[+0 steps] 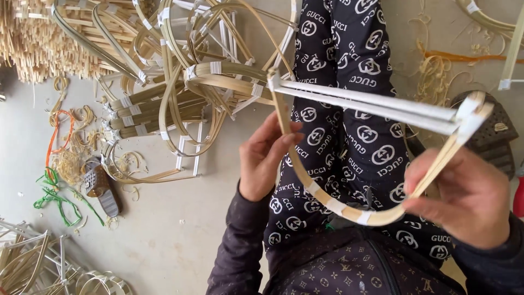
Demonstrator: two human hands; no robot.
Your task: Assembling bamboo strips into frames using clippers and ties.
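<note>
Head view: two hands (left [266, 158]; right [469, 199]) on one bamboo frame [349, 210]

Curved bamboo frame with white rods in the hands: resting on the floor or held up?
Held up. The curved bamboo frame with white rods is gripped by the left hand and right hand, above the person's lap.

Bare grey concrete floor [164, 218], daylight, no furniture visible.
Littered: heap of bent bamboo frames [180, 82] upper left, cut bamboo sticks [33, 38] in corner, shavings [68, 161], green cord [54, 199], dark sandal [494, 134] right.
</note>
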